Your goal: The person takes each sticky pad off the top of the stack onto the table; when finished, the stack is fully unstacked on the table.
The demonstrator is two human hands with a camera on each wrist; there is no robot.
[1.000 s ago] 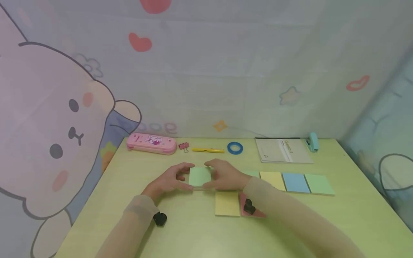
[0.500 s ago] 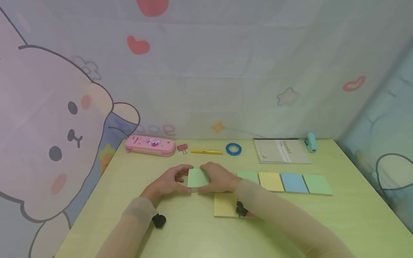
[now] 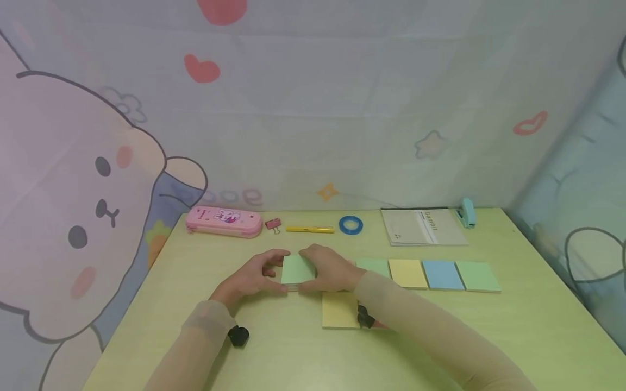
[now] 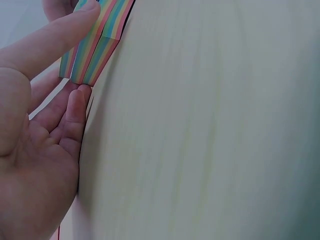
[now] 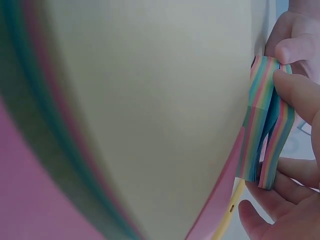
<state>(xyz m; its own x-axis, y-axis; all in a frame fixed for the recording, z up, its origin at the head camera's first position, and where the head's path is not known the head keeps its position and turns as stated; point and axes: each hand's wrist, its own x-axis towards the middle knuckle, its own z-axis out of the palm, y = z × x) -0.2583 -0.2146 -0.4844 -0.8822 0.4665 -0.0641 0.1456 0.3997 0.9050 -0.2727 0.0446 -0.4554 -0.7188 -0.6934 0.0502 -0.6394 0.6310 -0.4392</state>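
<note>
A stack of sticky note pads [image 3: 297,270] with a green top sits between my hands in the head view. Its layered edges show rainbow stripes in both wrist views. My left hand [image 3: 249,279] holds the left side, thumb at the front corner and fingers at the back. My right hand [image 3: 332,269] grips the right side between thumb and fingers. In the right wrist view, the striped stack [image 5: 257,120] has a narrow gap between pads. A yellow pad [image 3: 339,310] lies by my right wrist, which mostly hides a reddish pad beside it.
Right of the stack runs a row with green [image 3: 374,266], yellow [image 3: 408,273], blue [image 3: 442,275] and another green pad [image 3: 478,276]. Along the back lie a pencil case [image 3: 225,221], binder clip [image 3: 274,224], yellow pen [image 3: 310,229], blue tape roll [image 3: 350,225], notebook [image 3: 423,227] and stapler [image 3: 468,213].
My right hand has moved slightly left, closer over the stack's right side. The left hand keeps its place at the stack. The head view has shifted a little.
</note>
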